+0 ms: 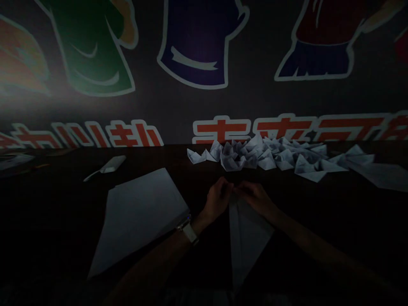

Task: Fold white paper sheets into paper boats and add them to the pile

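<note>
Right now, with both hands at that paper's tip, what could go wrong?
The dim light could hide misaligned edges on the folded paper sheet held by the left hand and right hand. A forward slip might also knock the pile of paper boats lying just beyond the hands.

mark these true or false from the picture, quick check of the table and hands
1. The left hand wears a white-strapped watch. True.
2. The right hand holds scissors. False: both hands pinch the top of a folded paper sheet.
3. Folded paper boats lie in a row beyond the hands. True.
4. A large paper sheet lies right of the hands. False: it lies to their left.
5. The wall behind shows red characters. True.
</note>
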A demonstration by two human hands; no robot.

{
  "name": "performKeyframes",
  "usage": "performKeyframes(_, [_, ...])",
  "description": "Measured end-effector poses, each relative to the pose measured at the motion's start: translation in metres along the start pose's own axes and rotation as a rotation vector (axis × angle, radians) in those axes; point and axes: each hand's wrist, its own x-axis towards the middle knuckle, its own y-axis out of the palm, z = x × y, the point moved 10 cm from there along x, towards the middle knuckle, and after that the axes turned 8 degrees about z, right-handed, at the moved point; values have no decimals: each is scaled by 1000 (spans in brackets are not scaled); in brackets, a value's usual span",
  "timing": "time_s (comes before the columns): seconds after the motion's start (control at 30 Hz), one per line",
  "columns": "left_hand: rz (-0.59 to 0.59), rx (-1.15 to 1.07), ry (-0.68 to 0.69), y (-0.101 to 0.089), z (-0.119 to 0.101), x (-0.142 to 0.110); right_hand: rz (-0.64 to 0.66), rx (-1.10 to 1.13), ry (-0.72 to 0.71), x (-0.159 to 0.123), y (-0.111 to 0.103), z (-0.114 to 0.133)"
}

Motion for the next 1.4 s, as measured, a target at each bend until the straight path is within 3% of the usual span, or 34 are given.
performKeyframes(0.13, [-183, -75, -16, -29, 13, 5, -26, -89, -43, 2, -7, -1])
performKeyframes(0.27, [-296, -260, -101, -53, 36, 7, 0, -9, 25, 6, -6, -24])
performKeyframes(0.37, [-359, -393, -165, -58, 49, 4, 11, 115, 99, 9, -4, -41])
performKeyframes(0.53, [-365, -530, -245, -53, 59, 2, -34, 237, 121, 9, -9, -46])
performKeyframes(0.63, [-273, -678, -268, -39, 56, 5, -51, 390, 196, 5, -5, -57])
performKeyframes(0.77, [-33, -839, -232, -7, 38, 7, 48, 596, 222, 2, 15, -61])
performKeyframes(0.93, [193, -831, -164, 18, 21, 2, 50, 590, 260, -1, 20, -69])
performKeyframes(1.07, [189, -725, -164, 17, 22, 1, 6, 371, 222, 2, 14, -65])
performKeyframes(1.2, [138, -601, -191, 14, 25, 2, -61, 202, 79, 2, 4, -35])
performKeyframes(1.4, [227, -413, -122, 15, 11, 3, 143, 159, -1, -3, 16, -6])
